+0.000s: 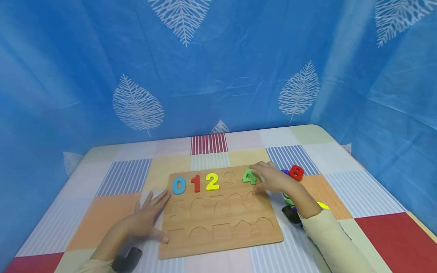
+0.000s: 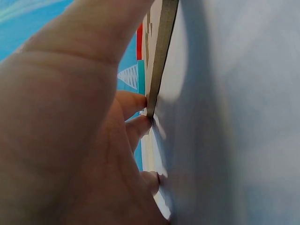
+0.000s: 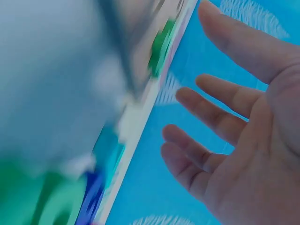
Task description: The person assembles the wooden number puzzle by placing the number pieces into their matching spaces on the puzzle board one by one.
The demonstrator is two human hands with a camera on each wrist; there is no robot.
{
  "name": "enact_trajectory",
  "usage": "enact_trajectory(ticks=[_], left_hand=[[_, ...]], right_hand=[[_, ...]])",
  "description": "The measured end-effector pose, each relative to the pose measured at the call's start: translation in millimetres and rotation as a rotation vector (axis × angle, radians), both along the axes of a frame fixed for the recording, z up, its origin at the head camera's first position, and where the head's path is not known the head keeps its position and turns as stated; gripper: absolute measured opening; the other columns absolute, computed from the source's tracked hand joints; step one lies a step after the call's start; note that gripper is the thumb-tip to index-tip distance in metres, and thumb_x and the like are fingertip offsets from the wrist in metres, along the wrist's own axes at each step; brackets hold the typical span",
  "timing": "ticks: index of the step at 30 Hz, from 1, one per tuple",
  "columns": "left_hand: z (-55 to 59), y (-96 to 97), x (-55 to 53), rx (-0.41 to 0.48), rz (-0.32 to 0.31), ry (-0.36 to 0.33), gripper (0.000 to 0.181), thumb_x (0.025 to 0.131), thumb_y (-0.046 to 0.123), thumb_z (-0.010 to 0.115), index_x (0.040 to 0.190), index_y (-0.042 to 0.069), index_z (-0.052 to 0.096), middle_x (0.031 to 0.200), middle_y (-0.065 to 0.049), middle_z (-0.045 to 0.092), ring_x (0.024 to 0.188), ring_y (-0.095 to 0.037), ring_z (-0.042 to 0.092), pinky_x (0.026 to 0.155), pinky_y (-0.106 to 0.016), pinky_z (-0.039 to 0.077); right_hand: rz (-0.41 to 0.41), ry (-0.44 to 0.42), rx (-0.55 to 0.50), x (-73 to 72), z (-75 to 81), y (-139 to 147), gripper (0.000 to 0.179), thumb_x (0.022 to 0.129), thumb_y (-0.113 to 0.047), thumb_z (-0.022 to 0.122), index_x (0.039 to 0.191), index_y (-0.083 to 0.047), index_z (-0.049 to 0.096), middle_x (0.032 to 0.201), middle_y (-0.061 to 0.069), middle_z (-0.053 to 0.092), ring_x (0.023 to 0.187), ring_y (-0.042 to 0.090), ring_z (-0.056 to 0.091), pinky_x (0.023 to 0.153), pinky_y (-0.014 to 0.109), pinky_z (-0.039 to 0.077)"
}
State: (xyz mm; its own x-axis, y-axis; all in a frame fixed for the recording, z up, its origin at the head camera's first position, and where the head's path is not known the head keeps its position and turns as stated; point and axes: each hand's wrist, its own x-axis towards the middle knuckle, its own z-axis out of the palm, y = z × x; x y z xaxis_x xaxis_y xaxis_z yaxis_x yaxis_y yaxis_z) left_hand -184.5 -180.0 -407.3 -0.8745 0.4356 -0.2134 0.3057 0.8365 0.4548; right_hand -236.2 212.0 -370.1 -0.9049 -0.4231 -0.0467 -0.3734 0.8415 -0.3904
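A wooden number puzzle board [image 1: 223,231] lies on the table, with a blue 0 [image 1: 179,185], a red 1 [image 1: 195,183] and a yellow 2 [image 1: 212,182] in its top row. The 3 recess beside them is bare, and a green 4 [image 1: 249,177] sits at the row's right end. My left hand [image 1: 145,218] rests at the board's left edge, fingers spread, thumb on the lower corner. My right hand [image 1: 269,177] is over the board's upper right corner beside the 4. In the right wrist view the right hand [image 3: 243,122] has spread fingers and holds nothing.
Right of the board lies a loose group of pieces, among them a red 8 [image 1: 296,173] and a yellow piece [image 1: 323,205], partly hidden by my right arm. A patchwork cloth [image 1: 211,161] covers the table. Blue leaf-print curtains [image 1: 218,76] hang behind and at the sides.
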Motion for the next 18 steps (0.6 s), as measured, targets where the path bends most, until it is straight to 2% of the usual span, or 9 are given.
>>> enact_trajectory(ticks=[4,11,18], left_hand=[[-1.7,-1.3,0.9,-0.005,0.001,0.018,0.124,0.049,0.06,0.077,0.146,0.009,0.018,0.153,-0.015,0.01,0.133,-0.054,-0.004,0.092,-0.076,-0.007],[-3.1,-2.1,1.1,0.001,0.026,-0.003,0.124,0.049,0.058,0.078,0.146,0.011,0.018,0.153,-0.015,0.01,0.133,-0.052,-0.006,0.093,-0.075,-0.01],[-4.6,1.3,-1.9,-0.009,0.023,-0.017,0.123,0.05,0.059,0.078,0.147,0.011,0.017,0.153,-0.014,0.009,0.134,-0.052,-0.007,0.092,-0.075,-0.01]], right_hand=[[-0.056,-0.053,0.033,-1.1,2.3,26.8,0.068,0.075,-0.025,0.074,0.131,0.0,0.045,0.134,0.025,0.043,0.125,0.049,0.031,0.103,0.064,0.021],[-0.182,-0.096,0.103,-10.4,1.2,57.5,0.073,0.073,-0.033,0.075,0.13,0.0,0.046,0.133,0.029,0.042,0.12,0.054,0.031,0.091,0.064,0.035],[-0.294,-0.166,0.12,-11.9,-4.9,74.3,0.075,0.074,-0.034,0.074,0.134,-0.001,0.042,0.137,0.029,0.036,0.123,0.053,0.024,0.091,0.067,0.034]])
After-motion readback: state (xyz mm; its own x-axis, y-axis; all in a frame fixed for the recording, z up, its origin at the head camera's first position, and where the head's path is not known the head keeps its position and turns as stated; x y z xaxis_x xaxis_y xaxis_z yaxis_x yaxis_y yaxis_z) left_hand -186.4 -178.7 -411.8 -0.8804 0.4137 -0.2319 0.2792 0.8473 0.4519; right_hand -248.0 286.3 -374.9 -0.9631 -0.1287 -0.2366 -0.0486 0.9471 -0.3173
